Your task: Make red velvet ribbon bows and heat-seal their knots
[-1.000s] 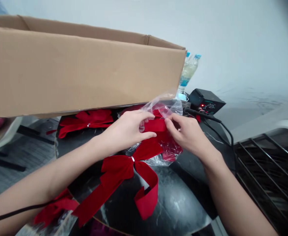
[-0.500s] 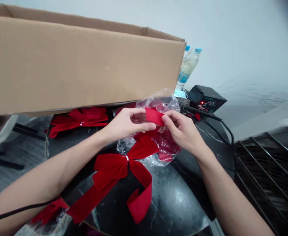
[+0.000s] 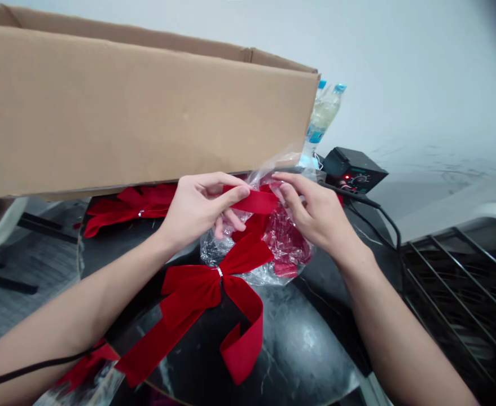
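My left hand pinches a red ribbon strip between thumb and forefinger, its other fingers loosely curled. Close by on the right, my right hand is closed, thumb and forefinger on the edge of a clear plastic bag; the ribbon's right end lies beside those fingertips. Dark red material shows through the bag, which rests on the black table under both hands. In front of it lies a red velvet bow with a silvery tie at its middle and two long tails, one curled.
A large open cardboard box stands along the back. Another red bow lies at the left, below the box. To the right are plastic bottles, a black control box with a red light and cable, and a dark metal rack.
My left hand has shifted slightly left and up, drawing the ribbon strip flatter. My right fingers have moved from the ribbon's end to the bag's edge. The front bow stays put.
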Tool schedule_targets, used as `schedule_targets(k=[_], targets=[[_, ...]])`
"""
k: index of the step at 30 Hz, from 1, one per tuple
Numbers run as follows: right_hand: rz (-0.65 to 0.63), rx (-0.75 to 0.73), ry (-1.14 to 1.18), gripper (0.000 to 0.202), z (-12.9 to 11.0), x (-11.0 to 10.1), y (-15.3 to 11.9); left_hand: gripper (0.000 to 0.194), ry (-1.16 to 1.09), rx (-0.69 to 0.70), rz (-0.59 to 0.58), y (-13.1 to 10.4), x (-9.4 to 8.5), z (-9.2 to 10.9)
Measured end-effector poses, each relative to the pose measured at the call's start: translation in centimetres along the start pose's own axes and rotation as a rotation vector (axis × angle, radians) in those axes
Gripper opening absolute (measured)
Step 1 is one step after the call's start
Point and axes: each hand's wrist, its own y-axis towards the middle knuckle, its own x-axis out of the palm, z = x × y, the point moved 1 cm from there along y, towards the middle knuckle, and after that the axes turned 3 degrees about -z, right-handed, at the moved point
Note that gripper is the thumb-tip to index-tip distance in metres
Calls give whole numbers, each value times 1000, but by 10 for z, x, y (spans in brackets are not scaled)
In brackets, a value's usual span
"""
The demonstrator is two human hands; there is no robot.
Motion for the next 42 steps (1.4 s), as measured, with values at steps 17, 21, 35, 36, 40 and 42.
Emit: schedule_targets(k=[17, 21, 35, 36, 40, 42], targets=[[253, 33, 583, 16, -19, 14, -22, 35, 56, -76, -194, -7, -3, 8], [276, -4, 383, 20, -19, 9, -25, 48, -62, -132, -285, -10, -1, 9], [203, -106, 419, 13, -23, 9, -28, 9, 19, 67, -101, -10, 4, 2], [188, -118, 411, 13, -23, 9, -28, 9, 25, 70, -98, -10, 4, 2], [156, -157, 376, 16, -24, 6, -28, 9, 90, 130, -69, -12, 5, 4], [180, -169, 341, 13, -24, 5, -28, 9, 93, 137, -46, -12, 5, 4]])
